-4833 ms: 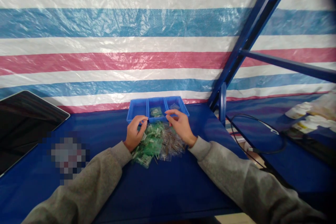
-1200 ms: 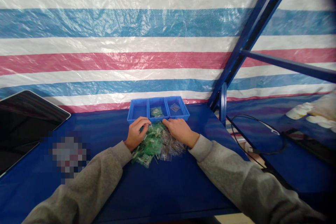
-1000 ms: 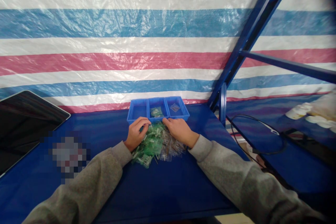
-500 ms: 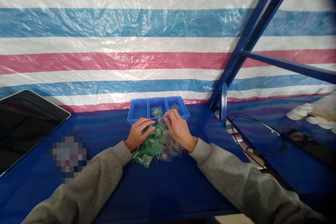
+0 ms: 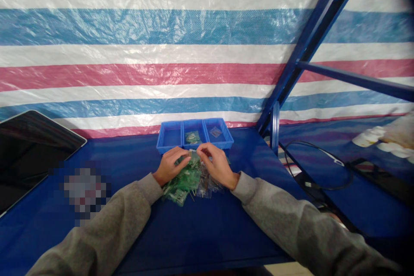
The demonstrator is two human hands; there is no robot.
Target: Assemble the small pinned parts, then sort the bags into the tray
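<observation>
A small clear plastic bag (image 5: 194, 154) with a shiny metal piece in it hangs between my two hands. My right hand (image 5: 217, 166) is closed in a pinch at its right edge. The fingertips of my left hand (image 5: 170, 166) lie close to the bag's left side, thumb and forefinger apart; whether they touch it is hard to see. Beneath both hands is a heap of small bags: green-tinted ones (image 5: 186, 183) on the left, clear ones with metal parts (image 5: 205, 185) on the right.
Behind the heap stands a blue three-compartment tray (image 5: 170, 141). Its middle section holds a greenish bag (image 5: 192, 137), its right one a clear bag (image 5: 215, 131). A dark-screened device (image 5: 29, 155) and a blurred patch are at left. A blue metal frame (image 5: 291, 69) and black cable (image 5: 291, 168) are at right.
My right hand has moved slightly down and left, bringing the small bag to my left fingertips. More of the tray's right compartment shows. My left hand has hardly moved.
</observation>
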